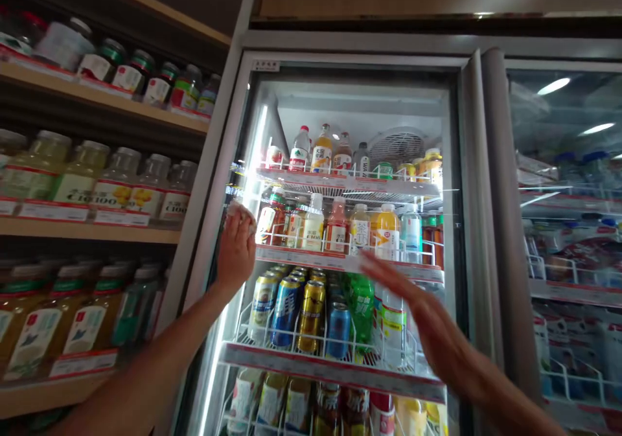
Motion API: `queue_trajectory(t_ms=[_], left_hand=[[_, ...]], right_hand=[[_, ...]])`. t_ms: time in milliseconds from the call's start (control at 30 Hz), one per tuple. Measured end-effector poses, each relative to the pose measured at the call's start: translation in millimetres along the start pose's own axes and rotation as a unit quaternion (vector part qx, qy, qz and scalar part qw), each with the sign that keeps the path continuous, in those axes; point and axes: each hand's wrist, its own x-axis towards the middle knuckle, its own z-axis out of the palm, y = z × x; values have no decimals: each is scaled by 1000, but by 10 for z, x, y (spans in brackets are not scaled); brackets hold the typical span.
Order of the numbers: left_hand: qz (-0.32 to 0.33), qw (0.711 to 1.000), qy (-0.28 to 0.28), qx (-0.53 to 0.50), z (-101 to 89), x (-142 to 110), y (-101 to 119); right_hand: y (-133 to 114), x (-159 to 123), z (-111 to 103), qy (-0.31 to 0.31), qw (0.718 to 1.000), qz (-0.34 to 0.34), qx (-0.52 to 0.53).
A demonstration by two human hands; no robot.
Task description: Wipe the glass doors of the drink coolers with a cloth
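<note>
My left hand [236, 245] reaches up to the left edge of an open drinks fridge [350, 67]. Its fingers are curled around a bottle [241, 214] with a pale cap beside the lit door frame. My right hand [413, 297] is stretched out flat with its fingers apart, blurred by motion. It hovers in front of the fridge's middle shelf [340, 261] of bottled drinks, above a row of cans [296, 306] and a green bottle [360, 303].
Wooden shelves [97, 232] on the left carry rows of bottled drinks with price tags. A second fridge with a closed glass door [568, 229] stands to the right. More bottles fill the fridge's top and bottom shelves.
</note>
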Motion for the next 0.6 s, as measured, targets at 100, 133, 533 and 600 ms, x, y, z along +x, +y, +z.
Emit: queue_trajectory(t_ms=[100,133,533,600], left_hand=[[44,999,-5,-8,76,-199,718],[107,993,-33,-32,104,-277,990],[-89,994,38,-51,313,-25,1066],[62,994,-25,-86,380,-119,1439]], right_hand=[[578,154,-48,128,959,71,-241],[773,165,-41,147,936,86,-307],[1204,13,79,148,907,74,-388],[1219,12,77,151,907,69,-388]])
